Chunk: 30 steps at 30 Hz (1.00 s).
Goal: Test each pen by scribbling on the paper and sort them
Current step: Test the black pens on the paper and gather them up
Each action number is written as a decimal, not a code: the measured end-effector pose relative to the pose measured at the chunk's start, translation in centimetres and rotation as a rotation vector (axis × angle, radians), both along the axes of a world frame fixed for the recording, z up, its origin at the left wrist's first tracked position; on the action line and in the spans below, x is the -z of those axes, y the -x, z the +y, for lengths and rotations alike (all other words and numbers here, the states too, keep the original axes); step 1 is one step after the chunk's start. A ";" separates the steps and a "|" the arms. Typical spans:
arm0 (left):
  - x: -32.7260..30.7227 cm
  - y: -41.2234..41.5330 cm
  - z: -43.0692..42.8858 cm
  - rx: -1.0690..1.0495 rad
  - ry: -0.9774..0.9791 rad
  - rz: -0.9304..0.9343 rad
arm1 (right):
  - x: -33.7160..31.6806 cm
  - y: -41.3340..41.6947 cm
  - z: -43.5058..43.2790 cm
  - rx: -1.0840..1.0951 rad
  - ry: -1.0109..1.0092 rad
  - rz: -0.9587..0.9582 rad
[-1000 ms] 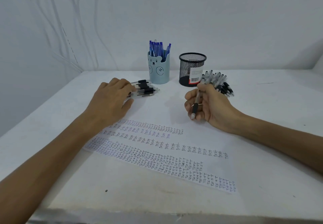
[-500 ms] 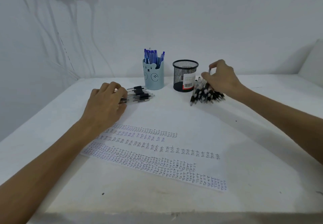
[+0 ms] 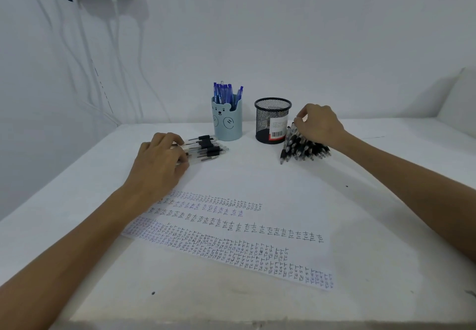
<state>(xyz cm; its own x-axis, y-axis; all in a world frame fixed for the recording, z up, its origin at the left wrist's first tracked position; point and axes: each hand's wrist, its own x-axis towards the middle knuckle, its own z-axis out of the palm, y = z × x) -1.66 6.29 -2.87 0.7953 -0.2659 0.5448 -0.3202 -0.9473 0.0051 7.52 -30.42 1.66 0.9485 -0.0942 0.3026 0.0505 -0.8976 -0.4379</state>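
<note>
A white paper sheet (image 3: 257,195) with rows of scribbled test marks lies in the middle of the table. My left hand (image 3: 159,162) rests at the far left of it, its fingers curled over the ends of a small pile of black-grip pens (image 3: 208,148). Right of the black mesh cup (image 3: 272,123) lies a bigger heap of black pens (image 3: 306,149). My right hand (image 3: 320,123) is over that heap, and its fingertips pinch the top end of one pen in it. The blue bear cup (image 3: 228,123) holds several blue pens (image 3: 226,92).
The table meets a white wall (image 3: 309,46) just behind the two cups. White cables (image 3: 113,46) hang down the wall at the back left. The table's front edge (image 3: 231,323) runs along the bottom of the view.
My right hand carried the pen it held above the paper back to the right-hand heap and lowered it there. My left hand stayed on the left pile.
</note>
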 end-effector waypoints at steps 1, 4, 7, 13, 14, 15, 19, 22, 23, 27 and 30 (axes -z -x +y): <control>0.0 0.0 0.0 0.008 -0.009 -0.006 | -0.1 0.3 0.1 0.003 0.020 -0.012; 0.0 0.2 -0.3 0.037 -0.020 -0.040 | -0.7 2.3 1.3 0.022 0.206 -0.082; -0.3 0.6 -1.2 0.074 -0.015 -0.082 | -1.4 5.1 3.8 -0.049 0.325 -0.189; -0.7 2.0 -3.1 0.233 -0.061 -0.065 | -0.6 9.7 8.7 -0.556 0.451 -0.282; -0.7 2.1 -3.5 0.247 -0.073 -0.063 | -0.3 9.9 9.3 -0.596 0.506 -0.291; -0.7 2.3 -3.8 0.261 -0.081 -0.061 | 0.1 9.8 9.7 -0.626 0.553 -0.315; -0.7 2.7 -4.5 0.305 -0.002 -0.025 | 1.4 9.4 10.4 -0.707 0.648 -0.368; -0.8 3.0 -4.5 0.417 0.254 0.101 | 1.8 9.5 10.0 -0.666 0.541 -0.405; -0.9 3.1 -4.5 0.465 0.360 0.158 | 1.9 9.4 9.7 -0.642 0.513 -0.416; -1.1 3.5 -4.5 0.531 0.326 0.292 | 2.4 9.5 7.8 -0.706 0.187 -0.321; -1.1 4.0 -4.6 0.538 0.088 0.369 | 3.0 10.3 6.2 -0.724 -0.268 -0.037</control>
<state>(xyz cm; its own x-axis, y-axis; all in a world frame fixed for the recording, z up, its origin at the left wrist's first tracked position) -5.68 1.64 -1.74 0.7025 -0.6457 0.2994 -0.7115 -0.6463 0.2757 -2.75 -24.23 -1.30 0.7913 0.4714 0.3894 0.6034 -0.4985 -0.6224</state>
